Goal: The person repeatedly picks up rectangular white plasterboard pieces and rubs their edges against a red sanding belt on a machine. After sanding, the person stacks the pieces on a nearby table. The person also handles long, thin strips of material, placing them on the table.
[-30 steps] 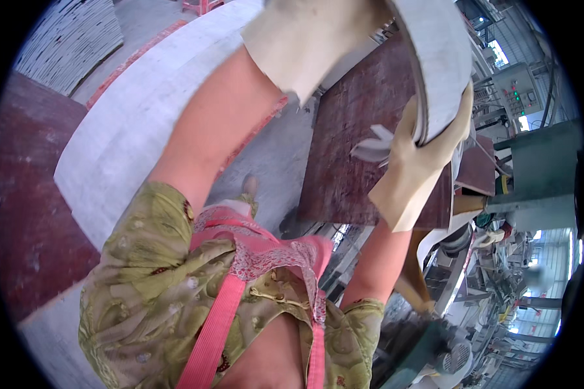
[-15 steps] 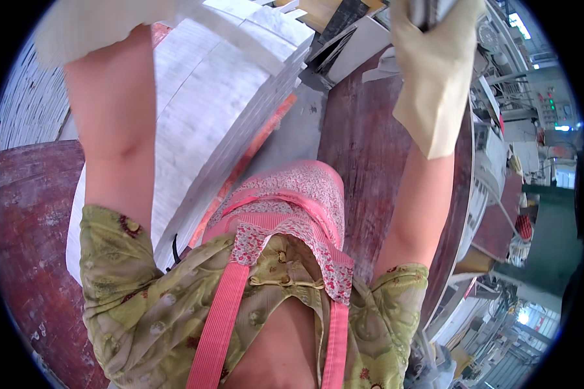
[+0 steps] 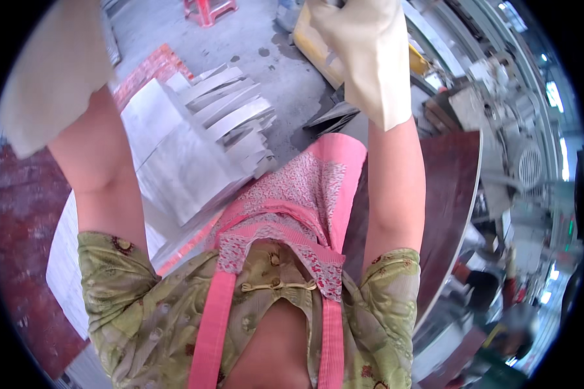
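Note:
Both my hands wear cream work gloves with loose cuffs and reach up past the top edge. My left hand (image 3: 61, 71) is at the upper left, smeared by motion, its fingers out of the picture. It is nearest a stack of white-grey flat boards (image 3: 175, 149), whose far end shows several uneven strips (image 3: 230, 97). My right hand (image 3: 363, 55) is at the top, right of the middle. Its fingers are mostly cut off, so what it holds, if anything, cannot be seen. Behind it stands a pale yellow block-like thing (image 3: 315, 45).
Dark red boards lie at the left (image 3: 26, 240) and right (image 3: 435, 175). A red stool (image 3: 207, 11) stands on the grey floor (image 3: 253, 39) ahead. Orange-red material (image 3: 150, 72) edges the stack. Machinery (image 3: 525, 162) lines the right; a person (image 3: 512, 330) is at lower right.
My view has turned, bringing the floor and stool into sight. My right hand appears further left and higher; the grey thing seen at it before is out of view. My left arm has shifted left.

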Demonstrator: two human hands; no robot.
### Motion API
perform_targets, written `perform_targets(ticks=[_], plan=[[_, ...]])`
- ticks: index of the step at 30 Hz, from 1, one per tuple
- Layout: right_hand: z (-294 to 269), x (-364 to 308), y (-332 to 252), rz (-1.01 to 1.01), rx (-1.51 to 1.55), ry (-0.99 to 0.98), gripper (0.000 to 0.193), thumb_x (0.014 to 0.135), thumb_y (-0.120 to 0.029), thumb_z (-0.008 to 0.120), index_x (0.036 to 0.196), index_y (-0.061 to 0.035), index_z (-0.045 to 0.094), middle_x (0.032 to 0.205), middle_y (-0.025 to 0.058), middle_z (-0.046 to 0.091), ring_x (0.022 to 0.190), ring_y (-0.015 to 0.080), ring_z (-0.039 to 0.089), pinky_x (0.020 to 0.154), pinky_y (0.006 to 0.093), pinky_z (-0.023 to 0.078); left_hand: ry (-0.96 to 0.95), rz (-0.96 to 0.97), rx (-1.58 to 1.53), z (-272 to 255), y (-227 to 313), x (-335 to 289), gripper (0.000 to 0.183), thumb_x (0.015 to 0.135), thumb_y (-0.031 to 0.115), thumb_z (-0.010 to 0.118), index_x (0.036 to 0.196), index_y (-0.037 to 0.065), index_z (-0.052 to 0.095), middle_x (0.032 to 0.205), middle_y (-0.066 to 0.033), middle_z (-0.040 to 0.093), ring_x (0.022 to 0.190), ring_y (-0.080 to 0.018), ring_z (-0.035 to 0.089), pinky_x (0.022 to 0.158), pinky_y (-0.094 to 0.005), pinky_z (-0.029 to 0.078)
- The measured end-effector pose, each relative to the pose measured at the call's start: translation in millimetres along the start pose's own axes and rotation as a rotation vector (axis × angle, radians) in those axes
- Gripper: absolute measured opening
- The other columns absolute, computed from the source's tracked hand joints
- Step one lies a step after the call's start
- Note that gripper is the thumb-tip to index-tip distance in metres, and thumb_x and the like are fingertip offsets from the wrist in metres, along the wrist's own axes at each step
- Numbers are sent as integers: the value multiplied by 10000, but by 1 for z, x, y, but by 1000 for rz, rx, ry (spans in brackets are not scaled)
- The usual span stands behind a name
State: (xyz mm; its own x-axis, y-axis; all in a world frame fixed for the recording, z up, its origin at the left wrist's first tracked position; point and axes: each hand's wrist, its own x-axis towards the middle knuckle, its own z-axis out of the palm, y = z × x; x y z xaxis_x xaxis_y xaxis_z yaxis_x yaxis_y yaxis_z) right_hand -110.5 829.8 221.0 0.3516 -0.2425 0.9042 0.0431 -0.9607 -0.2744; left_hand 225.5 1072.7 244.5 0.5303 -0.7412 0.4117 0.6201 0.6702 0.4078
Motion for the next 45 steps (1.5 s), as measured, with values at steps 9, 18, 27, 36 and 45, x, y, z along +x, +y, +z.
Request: perform_targets(ticks=[9, 18, 27, 36, 45], plan=[[-1, 29, 118, 187, 102, -98, 654, 916, -4, 638, 1541, -53, 449, 1371, 212, 645, 1286, 312, 626, 1073, 375, 475, 80, 49, -16, 1, -119, 86, 532, 1038, 255, 645, 1472, -15, 499, 1415, -229, 593, 1322, -321, 579, 1152, -458, 459], [46, 85, 224, 224, 222, -59, 630, 965, -34, 641, 1557, -86, 432, 1386, 144, 634, 1272, 215, 612, 1073, 321, 461, 0, 63, -127, -8, -188, 215, 518, 1032, 230, 656, 1467, -10, 506, 1395, -233, 612, 1297, -320, 605, 1141, -448, 476], [235, 203, 371, 66, 137, -372, 536, 954, -204, 723, 1415, 4, 543, 1280, 206, 626, 1175, 289, 608, 1067, 366, 435, -14, 200, -112, -95, -183, 409, 506, 1026, 205, 668, 1461, -4, 514, 1376, -237, 630, 1272, -319, 631, 1131, -439, 493], [325, 173, 542, 327, 129, -821, 642, 967, -192, 703, 1527, -12, 447, 1309, 252, 613, 1176, 351, 622, 1032, 429, 473, 127, 467, -75, -202, -265, 505, 532, 1012, 117, 647, 1500, 35, 451, 1378, -172, 641, 1267, -318, 649, 1112, -448, 516], [378, 176, 609, 284, 196, -1137, 750, 921, -149, 699, 1591, -28, 385, 1367, 294, 621, 1285, 376, 623, 1097, 426, 458, 414, 362, -243, -281, -303, 487, 578, 1097, 212, 546, 1620, 84, 336, 1669, -116, 396, 1529, -276, 387, 1264, -426, 348]])
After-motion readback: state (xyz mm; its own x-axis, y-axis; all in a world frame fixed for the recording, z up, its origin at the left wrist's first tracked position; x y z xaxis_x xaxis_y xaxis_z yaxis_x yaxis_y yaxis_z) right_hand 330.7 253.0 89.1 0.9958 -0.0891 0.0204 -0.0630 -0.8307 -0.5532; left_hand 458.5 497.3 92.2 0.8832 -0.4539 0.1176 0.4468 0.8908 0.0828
